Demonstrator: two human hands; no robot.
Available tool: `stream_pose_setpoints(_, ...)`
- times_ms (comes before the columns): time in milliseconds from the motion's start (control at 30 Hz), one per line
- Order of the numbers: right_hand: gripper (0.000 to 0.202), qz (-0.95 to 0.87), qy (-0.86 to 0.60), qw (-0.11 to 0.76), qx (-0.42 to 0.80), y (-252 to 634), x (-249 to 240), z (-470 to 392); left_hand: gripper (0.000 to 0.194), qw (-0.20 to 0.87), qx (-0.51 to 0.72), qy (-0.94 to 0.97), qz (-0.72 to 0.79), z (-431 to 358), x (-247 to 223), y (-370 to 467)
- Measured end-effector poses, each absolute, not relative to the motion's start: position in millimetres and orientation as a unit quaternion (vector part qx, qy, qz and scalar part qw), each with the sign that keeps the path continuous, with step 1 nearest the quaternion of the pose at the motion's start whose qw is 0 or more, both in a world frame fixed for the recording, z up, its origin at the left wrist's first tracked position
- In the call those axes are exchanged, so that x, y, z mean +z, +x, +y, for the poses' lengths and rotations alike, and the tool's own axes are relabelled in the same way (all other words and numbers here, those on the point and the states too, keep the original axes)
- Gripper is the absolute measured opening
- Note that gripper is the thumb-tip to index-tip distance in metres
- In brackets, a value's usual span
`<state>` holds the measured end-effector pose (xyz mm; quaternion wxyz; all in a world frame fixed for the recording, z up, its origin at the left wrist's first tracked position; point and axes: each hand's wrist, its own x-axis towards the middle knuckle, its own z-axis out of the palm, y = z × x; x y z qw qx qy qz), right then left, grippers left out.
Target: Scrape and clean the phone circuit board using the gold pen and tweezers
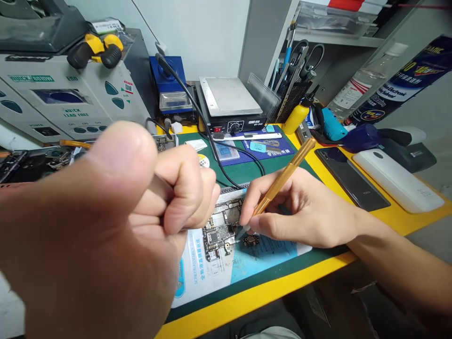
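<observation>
My left hand point(151, 202) is large and close to the camera, its fingers curled in and the thumb on top; whatever it may hold is hidden. Between thumb and fingers of my right hand point(289, 207) is a gold-coloured pen-like tool point(282, 181), slanted so its pale pointed tip is down by the circuit board. The circuit board point(221, 233) lies on a white and blue mat point(219, 278), partly covered by my left hand. A small round-ended board piece point(251, 240) sits just right of it, below my right fingertips.
At the back stand a grey-white soldering station point(70, 94) and a hot plate point(231, 96) with a black cable in front. On the right are a yellow bottle point(298, 113), a dark phone point(353, 179), a white device point(399, 181), a clear bottle point(367, 84) and a pen holder point(293, 94).
</observation>
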<state>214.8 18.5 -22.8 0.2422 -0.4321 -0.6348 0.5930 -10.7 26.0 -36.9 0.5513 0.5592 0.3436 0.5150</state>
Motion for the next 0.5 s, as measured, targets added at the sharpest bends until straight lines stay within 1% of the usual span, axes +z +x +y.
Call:
stream_pose_setpoints(67,0.008,-0.628,-0.439,0.248,0.593,215,-23,19,0.056,0.542,0.524,0.556,0.349,24,-28,-4)
stream_pose_setpoints(133,0.008,-0.621,-0.439,0.251,0.599,215,-23,19,0.055,0.547,0.545,0.546,0.325,20,-20,3)
stream_pose_setpoints(200,0.008,-0.632,-0.426,0.239,0.602,215,-23,20,0.052,0.578,0.544,0.527,0.304,16,-13,8)
stream_pose_setpoints(333,0.008,-0.630,-0.418,0.250,0.605,216,-24,21,0.052,0.623,0.518,0.471,0.350,16,-8,13)
stream_pose_setpoints(500,0.007,-0.635,-0.406,0.248,0.609,217,-26,22,0.059,0.615,0.518,0.494,0.332,18,-6,14)
